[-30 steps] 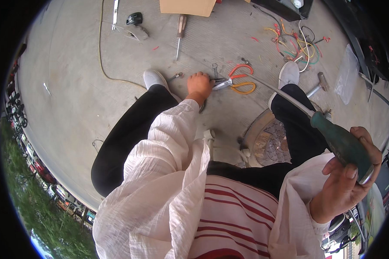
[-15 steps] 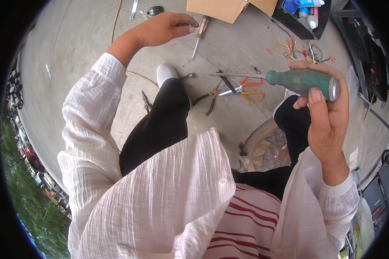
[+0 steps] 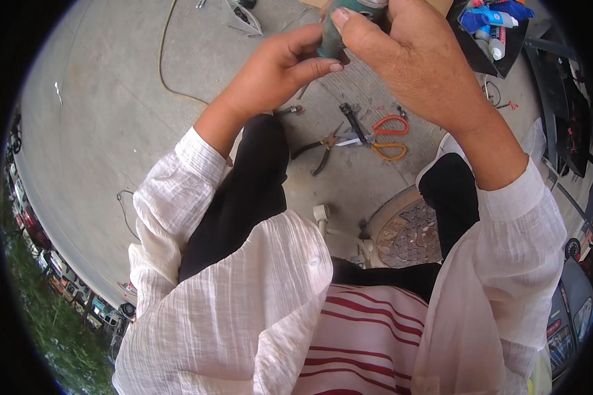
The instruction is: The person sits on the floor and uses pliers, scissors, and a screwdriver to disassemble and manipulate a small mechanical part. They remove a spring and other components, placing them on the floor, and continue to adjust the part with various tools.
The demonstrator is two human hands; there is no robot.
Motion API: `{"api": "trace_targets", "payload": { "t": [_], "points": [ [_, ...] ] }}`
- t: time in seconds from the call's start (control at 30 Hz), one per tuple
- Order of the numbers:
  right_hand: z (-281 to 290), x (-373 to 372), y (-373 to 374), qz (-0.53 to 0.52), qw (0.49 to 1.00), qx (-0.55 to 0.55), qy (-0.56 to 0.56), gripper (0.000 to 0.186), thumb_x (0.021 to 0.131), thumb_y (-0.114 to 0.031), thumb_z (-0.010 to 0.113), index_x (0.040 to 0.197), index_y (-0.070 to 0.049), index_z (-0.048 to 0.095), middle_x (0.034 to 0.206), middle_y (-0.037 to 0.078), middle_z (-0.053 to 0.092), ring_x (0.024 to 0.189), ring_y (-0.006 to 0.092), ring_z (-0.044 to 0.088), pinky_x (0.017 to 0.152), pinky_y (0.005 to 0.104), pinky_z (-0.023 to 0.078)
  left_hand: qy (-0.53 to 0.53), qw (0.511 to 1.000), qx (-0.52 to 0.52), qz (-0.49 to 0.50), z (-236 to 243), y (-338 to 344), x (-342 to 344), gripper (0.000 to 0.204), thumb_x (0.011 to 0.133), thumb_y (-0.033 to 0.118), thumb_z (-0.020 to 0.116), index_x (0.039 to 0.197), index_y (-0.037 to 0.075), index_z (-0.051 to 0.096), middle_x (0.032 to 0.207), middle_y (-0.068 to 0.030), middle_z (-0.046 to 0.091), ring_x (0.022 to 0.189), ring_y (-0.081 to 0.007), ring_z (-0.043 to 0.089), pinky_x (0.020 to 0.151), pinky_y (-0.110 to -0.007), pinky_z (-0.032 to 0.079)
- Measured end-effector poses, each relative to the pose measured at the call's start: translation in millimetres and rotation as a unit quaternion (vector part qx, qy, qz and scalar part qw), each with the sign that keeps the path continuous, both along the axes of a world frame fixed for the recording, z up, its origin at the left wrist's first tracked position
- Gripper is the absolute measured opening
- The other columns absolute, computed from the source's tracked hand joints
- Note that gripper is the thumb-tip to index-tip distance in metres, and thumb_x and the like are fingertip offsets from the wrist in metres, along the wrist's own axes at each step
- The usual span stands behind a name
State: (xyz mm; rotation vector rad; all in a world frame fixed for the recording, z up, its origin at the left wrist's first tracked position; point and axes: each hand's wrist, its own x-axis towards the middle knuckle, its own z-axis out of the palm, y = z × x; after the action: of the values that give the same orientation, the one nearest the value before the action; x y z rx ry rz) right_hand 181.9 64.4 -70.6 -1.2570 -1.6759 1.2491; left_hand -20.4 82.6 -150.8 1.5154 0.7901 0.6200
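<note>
Both hands are raised close to the camera at the top of the head view. My right hand (image 3: 412, 56) wraps around a green-handled screwdriver (image 3: 331, 41), of which only part of the handle shows between the fingers. My left hand (image 3: 277, 69) meets it from the left, its thumb and fingertips pinching the same green handle. The screwdriver's shaft and tip are hidden. Below the hands, on the concrete ground (image 3: 99, 118), lie orange-handled scissors (image 3: 385, 135) and dark pliers (image 3: 323, 148).
I sit on a white plastic stool (image 3: 336, 230) beside a round metal manhole cover (image 3: 412, 230). A dark box with blue and white tubes (image 3: 491, 26) stands at the upper right. A thin cable (image 3: 168, 66) runs over the concrete at the upper left. Black frames line the right edge.
My left hand has come back from the ground at the upper left and joined my right hand on the screwdriver handle. Both hands now sit higher and nearer the camera.
</note>
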Motion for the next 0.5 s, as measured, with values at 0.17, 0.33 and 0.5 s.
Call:
{"api": "trace_targets", "payload": {
  "t": [0.17,0.33,0.5],
  "points": [
    [-21.5,-0.5,8.3,0.017,1.0,0.022,-0.006,0.03,0.09,-0.016,0.059,0.11,0.003,0.049,0.087,0.016,0.059,0.078,0.0214,0.057,0.072,0.0355,0.048,0.062,0.998,-0.024,-0.005,-4.3,0.1,-4.7,0.03,0.094,0.009,0.064,0.123,0.0,0.059,0.113,-0.0059,0.067,0.106,-0.0139,0.062,0.095,-0.031,0.049],
    [-14.8,-4.1,11.2,0.014,0.999,0.033,-0.008,0.036,0.091,-0.019,0.059,0.115,0.006,0.048,0.09,0.018,0.06,0.081,0.0235,0.059,0.074,0.0359,0.048,0.053,0.998,-0.016,0.016,-12.3,1.6,-8.1,0.029,0.094,0.01,0.065,0.12,0.0,0.059,0.103,-0.0037,0.066,0.096,-0.0102,0.059,0.085,-0.028,0.047],
    [-22.1,-5.7,18.0,0.002,0.996,0.075,-0.047,0.043,0.091,-0.021,0.058,0.12,0.008,0.046,0.092,0.021,0.062,0.082,0.0256,0.06,0.076,0.0366,0.049,0.036,0.999,0.008,0.04,-11.5,1.3,-5.5,0.025,0.093,0.012,0.068,0.114,0.001,0.06,0.086,-0.0002,0.066,0.08,-0.0049,0.056,0.07,-0.024,0.047]
  ]
}}
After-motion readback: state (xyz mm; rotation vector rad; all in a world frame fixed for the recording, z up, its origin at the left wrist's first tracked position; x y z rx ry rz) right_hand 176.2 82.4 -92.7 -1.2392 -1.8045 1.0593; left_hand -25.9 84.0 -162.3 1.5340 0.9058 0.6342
